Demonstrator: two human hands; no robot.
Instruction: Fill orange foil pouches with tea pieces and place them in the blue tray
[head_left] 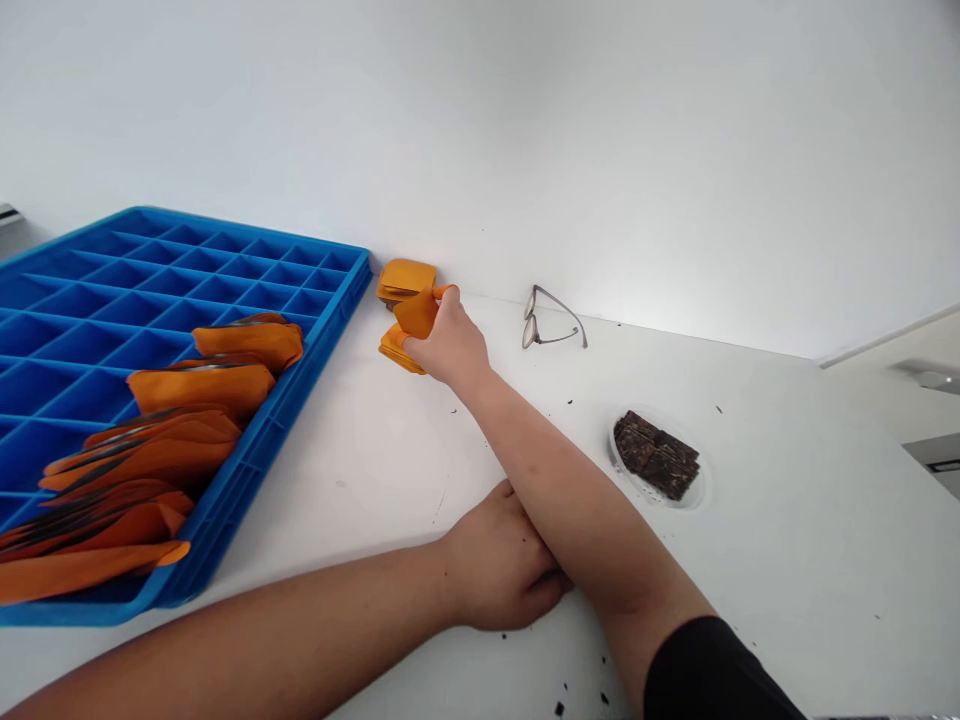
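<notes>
White table [750,600] was the work surface, against a plain white wall. Blue compartment tray [285,420] sat on my left, with folded orange packets [202,385] laid across its near cells and the far cells bare. My right arm crossed over to the table's back edge, and my right hand [450,345] was at the two piles of orange sheets just right of the tray's far corner. Thumb and fingers were closed in a pinch on one orange square [416,312], which was lifted and curled, clear of the far stack [406,275] and just above the near stack [396,352], which the hand touched or nearly touched. There was also orange at one fingertip; I couldn't tell whether it was a finger cover or sheet. My left hand [499,565] lay on the table near me, fingers curled and tucked partly under the right forearm; I couldn't tell whether it held anything. My read on the step: peeling a single sheet off the pile. That calls for a light pinch, so that only one sheet comes away and the pile stays put. To the right were a clear dish [628,478] of dark brown blocks [656,455], well apart from both hands, and spectacles [551,320] folded open by the wall, near the right hand. Dark crumbs [559,708] were scattered on the table.
</notes>
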